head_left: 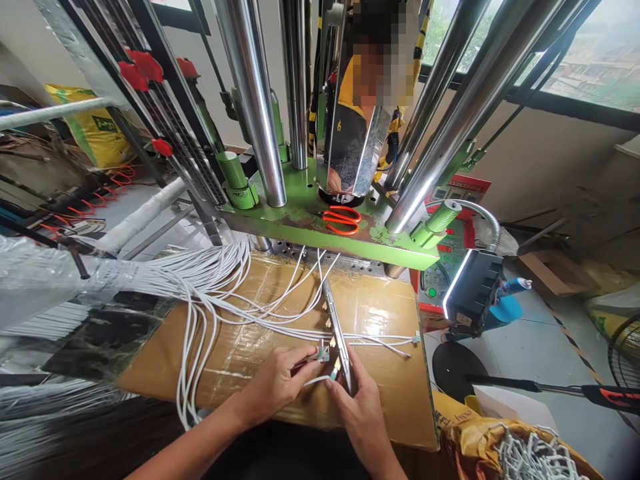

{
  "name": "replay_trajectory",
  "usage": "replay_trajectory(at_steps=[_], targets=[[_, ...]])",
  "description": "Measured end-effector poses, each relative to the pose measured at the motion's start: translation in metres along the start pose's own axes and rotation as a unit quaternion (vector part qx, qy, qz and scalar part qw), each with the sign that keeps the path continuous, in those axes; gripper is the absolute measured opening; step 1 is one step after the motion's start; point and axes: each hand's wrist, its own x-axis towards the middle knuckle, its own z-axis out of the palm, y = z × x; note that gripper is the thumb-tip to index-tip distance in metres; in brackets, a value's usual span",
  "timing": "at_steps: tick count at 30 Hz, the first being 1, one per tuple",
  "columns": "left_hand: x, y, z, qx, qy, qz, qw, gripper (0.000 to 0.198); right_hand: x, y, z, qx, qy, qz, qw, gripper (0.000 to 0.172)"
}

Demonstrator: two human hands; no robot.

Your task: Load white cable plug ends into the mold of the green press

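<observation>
My right hand (365, 400) is closed around the lower end of a long metal mould bar (338, 333), tilted above the cardboard. Small brass-coloured pieces stick out along the bar's left edge. A white cable (316, 382) runs to a teal connector end by my right thumb, against the bar. My left hand (273, 383) pinches a small teal connector piece (323, 353) just left of the bar. Something thin and dark also shows between its fingers, too small to name. More white cables (270, 323) lie behind, one ending in a teal connector (416, 339).
A green press (400, 250) with steel columns stands ahead, orange-handled snips (343, 219) on its plate. Cardboard (390, 400) covers the table. A bundle of white cables (200, 270) lies left. A lit lamp (473, 293) and bag of white scraps (535, 457) are right. A person is behind the press.
</observation>
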Motion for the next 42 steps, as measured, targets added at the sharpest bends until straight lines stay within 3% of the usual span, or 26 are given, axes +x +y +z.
replay_trajectory(at_steps=[6, 11, 29, 33, 37, 42], targets=[[0.008, -0.013, 0.002, 0.035, -0.028, 0.140, 0.989, 0.021, 0.002, 0.003, 0.000, 0.000, 0.008, 0.025, 1.000, 0.070], [0.013, -0.018, 0.000, 0.064, -0.018, 0.193, 0.979, 0.022, 0.002, 0.005, 0.000, -0.003, 0.007, 0.021, 1.000, 0.069], [0.014, -0.020, 0.003, 0.085, 0.002, 0.223, 0.971, 0.028, 0.001, 0.003, -0.001, -0.011, 0.007, 0.012, 1.000, 0.068], [0.019, -0.014, 0.004, 0.050, 0.005, 0.170, 0.984, 0.022, 0.003, 0.002, -0.003, 0.005, -0.009, 0.002, 1.000, 0.067], [0.020, -0.002, -0.004, -0.023, 0.034, 0.008, 0.999, 0.019, 0.003, 0.003, -0.003, 0.023, -0.006, 0.008, 1.000, 0.067], [0.022, 0.005, -0.018, -0.171, 0.074, -0.157, 0.970, 0.019, 0.002, 0.004, -0.003, 0.033, -0.018, 0.025, 0.999, 0.068]])
